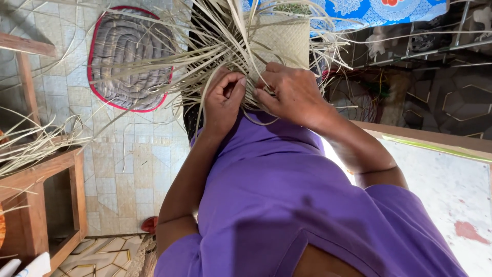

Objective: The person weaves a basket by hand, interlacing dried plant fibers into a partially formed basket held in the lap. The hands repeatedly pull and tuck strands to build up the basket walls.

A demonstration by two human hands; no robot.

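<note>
A partly woven mat of pale straw strips [279, 41] lies in front of me, its loose ends fanning out to the left and right. My left hand [223, 100] has its fingers curled, pinching loose strips at the mat's near edge. My right hand [292, 92] lies right beside it, fingers pressed down on strips at the same edge. The two hands almost touch. My purple shirt [287, 205] fills the lower middle of the view and hides my lap.
A grey quilted cushion with a red border [125, 56] lies on the tiled floor at upper left. A wooden stool [46, 205] with loose straw on it stands at left. A blue patterned cloth [379, 10] is at top right, a pale board [451, 190] at right.
</note>
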